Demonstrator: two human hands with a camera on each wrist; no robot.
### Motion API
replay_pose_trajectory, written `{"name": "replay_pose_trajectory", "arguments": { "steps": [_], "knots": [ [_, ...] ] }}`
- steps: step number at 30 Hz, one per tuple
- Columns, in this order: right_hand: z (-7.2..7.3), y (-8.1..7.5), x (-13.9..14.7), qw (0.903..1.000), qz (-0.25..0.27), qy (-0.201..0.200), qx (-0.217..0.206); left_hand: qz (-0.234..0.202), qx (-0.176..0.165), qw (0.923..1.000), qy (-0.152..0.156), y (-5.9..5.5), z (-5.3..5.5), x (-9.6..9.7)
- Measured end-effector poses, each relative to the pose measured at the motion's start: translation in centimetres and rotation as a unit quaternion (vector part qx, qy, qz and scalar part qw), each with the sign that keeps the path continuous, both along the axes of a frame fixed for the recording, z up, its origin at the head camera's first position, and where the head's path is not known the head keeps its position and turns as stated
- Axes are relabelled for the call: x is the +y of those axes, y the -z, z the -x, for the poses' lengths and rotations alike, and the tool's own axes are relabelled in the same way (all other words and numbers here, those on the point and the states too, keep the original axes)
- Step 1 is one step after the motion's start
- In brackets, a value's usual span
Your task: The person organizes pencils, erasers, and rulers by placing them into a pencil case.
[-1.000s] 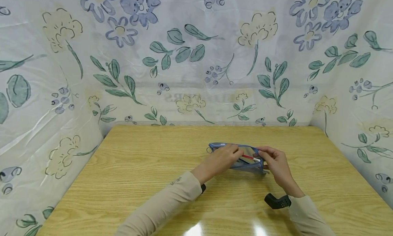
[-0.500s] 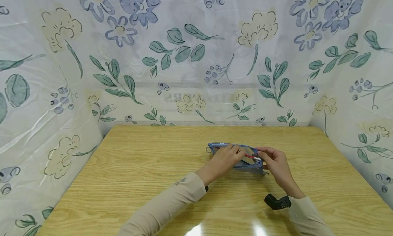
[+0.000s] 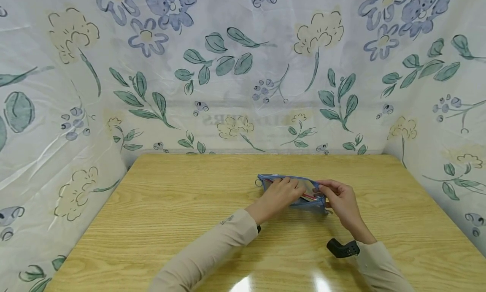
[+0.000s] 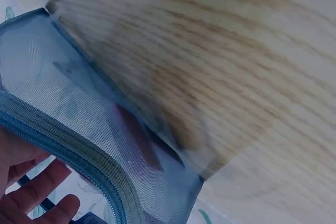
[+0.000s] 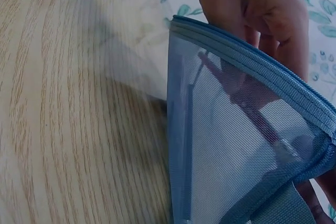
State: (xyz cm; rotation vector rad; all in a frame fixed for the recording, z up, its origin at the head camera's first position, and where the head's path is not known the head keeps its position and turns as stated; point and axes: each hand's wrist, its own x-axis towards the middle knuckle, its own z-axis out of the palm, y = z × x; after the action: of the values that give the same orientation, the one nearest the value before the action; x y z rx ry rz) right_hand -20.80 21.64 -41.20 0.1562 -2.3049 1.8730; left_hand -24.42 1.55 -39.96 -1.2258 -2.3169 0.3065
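Note:
A blue mesh pencil pouch stands unzipped with its mouth facing up. My right hand grips the pouch's right end between thumb and fingers. From the left, my left hand reaches over the near rim, its fingertips inside and partly hidden. Within the pouch lies a slim red pencil; through the mesh in the right wrist view, the pencil overlaps the left fingers, and I cannot tell whether they pinch it. The left wrist view shows left fingers behind the zip edge.
The pouch is over a wood-grain table. A small ring hangs at its left corner. Floral curtain closes off the back and both sides. Black wrist camera sits under the right wrist.
My left hand has shifted slightly right and further into the pouch. The red pencil's pale end has dropped lower inside. The right hand keeps its hold on the pouch.

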Motion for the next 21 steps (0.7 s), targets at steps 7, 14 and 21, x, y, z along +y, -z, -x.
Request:
{"name": "replay_pose_trajectory", "arguments": {
  "steps": [7, 14, 21],
  "knots": [
    [0.15, 0.13, -0.23, 0.9999, 0.010, 0.008, 0.009, 0.052, -0.045, 0.9974, -0.022, 0.11, 0.31, 0.39],
    [0.17, 0.19, -0.43, 0.9999, 0.006, 0.010, 0.000, 0.055, -0.073, 0.9951, -0.037, 0.10, 0.58, 0.50],
    [0.26, 0.10, -0.60, 0.9998, -0.008, 0.015, -0.006, 0.045, -0.074, 0.9959, -0.025, 0.00, 0.58, 0.21]
  ]
}}
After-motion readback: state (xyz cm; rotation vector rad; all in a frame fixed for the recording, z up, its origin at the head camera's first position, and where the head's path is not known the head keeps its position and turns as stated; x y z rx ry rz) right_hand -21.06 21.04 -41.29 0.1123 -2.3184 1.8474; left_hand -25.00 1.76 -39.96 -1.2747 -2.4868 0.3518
